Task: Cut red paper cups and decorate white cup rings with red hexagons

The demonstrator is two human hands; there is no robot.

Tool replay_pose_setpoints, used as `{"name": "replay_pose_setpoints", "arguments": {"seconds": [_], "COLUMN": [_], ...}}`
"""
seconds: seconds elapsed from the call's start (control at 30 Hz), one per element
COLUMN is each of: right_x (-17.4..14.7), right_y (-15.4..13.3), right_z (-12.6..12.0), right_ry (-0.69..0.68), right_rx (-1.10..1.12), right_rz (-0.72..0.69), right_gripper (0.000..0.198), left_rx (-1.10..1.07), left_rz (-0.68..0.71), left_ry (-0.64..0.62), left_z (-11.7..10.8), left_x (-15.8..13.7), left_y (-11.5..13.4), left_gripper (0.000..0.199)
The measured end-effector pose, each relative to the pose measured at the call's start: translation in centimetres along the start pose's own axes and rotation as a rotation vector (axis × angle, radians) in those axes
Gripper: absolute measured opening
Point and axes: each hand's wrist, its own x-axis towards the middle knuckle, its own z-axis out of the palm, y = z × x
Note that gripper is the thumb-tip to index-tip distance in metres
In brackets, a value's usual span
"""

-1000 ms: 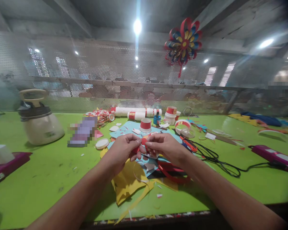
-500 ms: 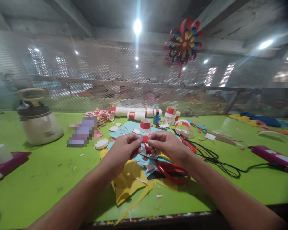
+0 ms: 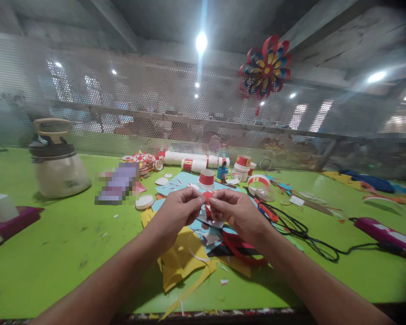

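Between the fingertips of both hands is a small piece of red paper (image 3: 208, 197). My left hand (image 3: 186, 207) pinches its left edge, and my right hand (image 3: 235, 208) pinches the right edge. Just beyond the hands stands a red and white paper cup (image 3: 207, 179). Beneath them lie light blue paper (image 3: 177, 184), crumpled yellow paper (image 3: 182, 257) and small scraps. Red-handled scissors (image 3: 243, 250) rest under my right hand, partly hidden by it.
A large jug (image 3: 59, 171) and a blurred phone-like slab (image 3: 118, 183) stand to the left. Stacked paper cups (image 3: 242, 168), a blue bottle (image 3: 222, 172) and white rolls (image 3: 189, 159) lie behind. Black cable (image 3: 297, 230) runs right to a purple power strip (image 3: 385, 232).
Both hands stay pinched on the red paper and have drawn slightly closer together. The whole view has shifted a little with the camera.
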Motion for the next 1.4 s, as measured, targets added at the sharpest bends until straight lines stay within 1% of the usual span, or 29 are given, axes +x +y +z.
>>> {"name": "replay_pose_setpoints", "arguments": {"seconds": [0.1, 0.3, 0.53, 0.7, 0.97, 1.03, 1.2, 1.4], "right_x": [0.05, -0.25, -0.45, -0.37, -0.69, -0.65, -0.51, -0.45], "right_y": [0.19, -0.02, -0.14, 0.14, -0.66, -0.72, -0.58, -0.34], "right_z": [-0.14, 0.00, -0.15, -0.25, 0.32, 0.23, -0.21, -0.16], "right_ry": [0.009, 0.017, 0.021, 0.048, 0.099, 0.095, 0.044, -0.003], "right_rx": [0.016, 0.017, -0.009, -0.053, -0.151, -0.166, -0.179, -0.137], "right_rz": [-0.006, -0.029, -0.124, -0.169, -0.224, -0.227, -0.200, -0.156], "right_gripper": [0.019, 0.016, 0.013, 0.015, 0.015, 0.014, 0.011, 0.014], "left_rx": [-0.015, -0.034, 0.014, 0.034, 0.026, -0.005, -0.095, 0.016], "left_rz": [-0.002, 0.008, 0.076, 0.095, 0.119, 0.106, 0.022, 0.094], "left_ry": [-0.018, -0.014, -0.030, -0.057, -0.058, -0.052, -0.009, -0.059], "left_z": [-0.14, -0.27, -0.15, -0.25, -0.25, -0.26, -0.27, -0.33], "left_x": [-0.01, 0.02, -0.03, -0.05, -0.19, -0.27, -0.58, -0.32], "left_y": [-0.01, -0.05, 0.09, -0.08, 0.07, 0.25, 0.56, 0.21], "left_gripper": [0.021, 0.023, 0.022, 0.020, 0.016, 0.017, 0.020, 0.021]}}
